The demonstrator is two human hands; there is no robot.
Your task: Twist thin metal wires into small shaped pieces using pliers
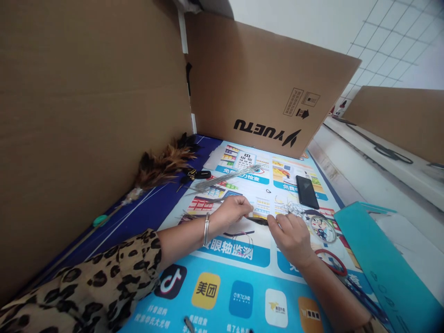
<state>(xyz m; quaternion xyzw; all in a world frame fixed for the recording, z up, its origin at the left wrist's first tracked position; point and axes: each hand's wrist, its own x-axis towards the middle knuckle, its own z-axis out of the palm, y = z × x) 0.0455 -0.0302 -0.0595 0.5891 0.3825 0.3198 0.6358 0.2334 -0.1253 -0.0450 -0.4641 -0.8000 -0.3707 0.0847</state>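
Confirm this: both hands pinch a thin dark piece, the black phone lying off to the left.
Wrong side: the head view shows the black phone off to the right, beyond the right hand. The left hand shares the pinch on the thin dark piece.

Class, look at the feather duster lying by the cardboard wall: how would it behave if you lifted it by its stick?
The feather duster is probably light: its head is loose, fluffy plumes. Its stick looks long and very thin, so it may bend and the head droop. The plumes would likely flatten when pushed.
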